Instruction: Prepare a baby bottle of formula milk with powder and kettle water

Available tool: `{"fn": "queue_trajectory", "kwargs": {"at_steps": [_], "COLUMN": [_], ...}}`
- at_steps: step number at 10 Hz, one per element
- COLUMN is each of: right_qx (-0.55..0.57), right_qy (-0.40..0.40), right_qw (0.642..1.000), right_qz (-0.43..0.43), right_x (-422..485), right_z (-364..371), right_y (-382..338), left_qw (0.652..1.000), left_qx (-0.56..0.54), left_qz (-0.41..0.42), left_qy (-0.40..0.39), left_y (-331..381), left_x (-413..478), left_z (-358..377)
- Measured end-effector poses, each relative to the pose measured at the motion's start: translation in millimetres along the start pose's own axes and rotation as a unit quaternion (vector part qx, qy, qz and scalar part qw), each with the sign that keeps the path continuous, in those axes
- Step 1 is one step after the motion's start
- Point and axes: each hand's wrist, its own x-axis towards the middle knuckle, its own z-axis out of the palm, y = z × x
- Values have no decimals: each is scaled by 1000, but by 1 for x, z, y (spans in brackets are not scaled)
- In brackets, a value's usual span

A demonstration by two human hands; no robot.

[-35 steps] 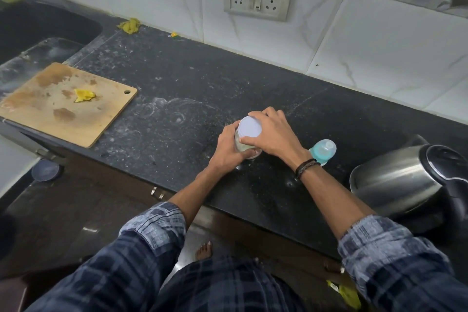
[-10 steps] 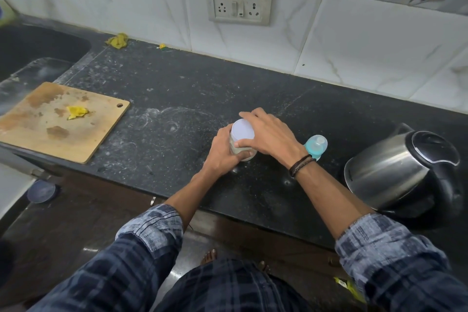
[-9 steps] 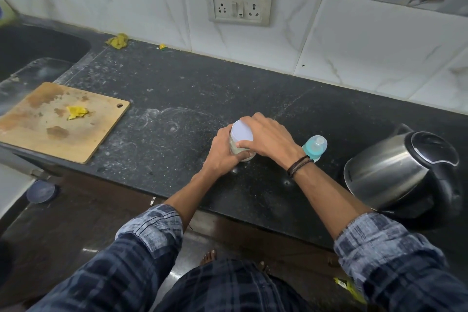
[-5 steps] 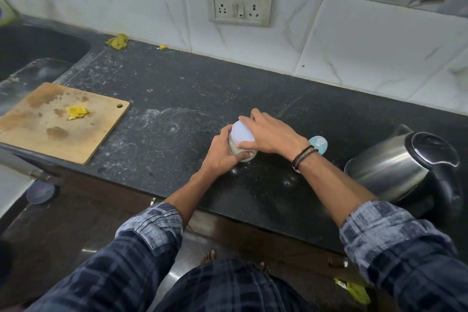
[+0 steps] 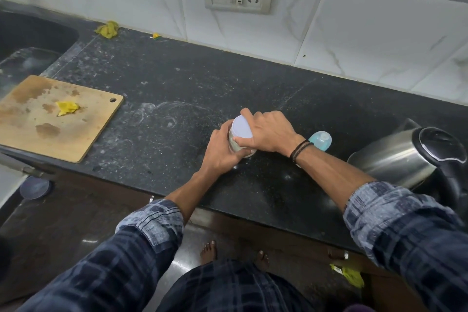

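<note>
The counter [image 5: 177, 78] is black, flecked grey with pale swirled smears; the tiles [image 5: 367, 33] are white with grey marble veins. The jar [image 5: 247, 152] is milky pale under a white lid [image 5: 241, 127], the baby bottle [image 5: 321, 140] teal. The kettle [image 5: 395, 159] is brushed silver (black on top). The cutting board [image 5: 83, 119] is tan, blotched brown, with a yellow scrap [image 5: 66, 107]; the sleeves [image 5: 114, 268] are navy plaid, the cuffs [image 5: 152, 220] paler

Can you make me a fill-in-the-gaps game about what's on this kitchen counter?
1. The left hand holds the jar while the right hand grips its white ____.
2. The blue baby bottle sits between the jar and the steel ____.
3. A yellow scrap lies on the wooden cutting ____.

Missing words: lid; kettle; board.
</note>
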Motion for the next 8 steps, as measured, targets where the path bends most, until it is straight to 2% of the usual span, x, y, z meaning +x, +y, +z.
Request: {"fn": "queue_trajectory", "kwargs": {"at_steps": [5,8], "right_qx": [6,32], "right_qy": [45,29], "right_qw": [997,995], "right_qz": [68,88], "right_x": [-5,-12], "right_z": [7,-3], "right_y": [-12,-13], "left_qw": [999,998], "left_qx": [44,43], "left_qz": [31,11], "left_qy": [-9,-46], "left_y": [-6,-5], "left_x": [-4,3], "left_z": [-1,-8]}}
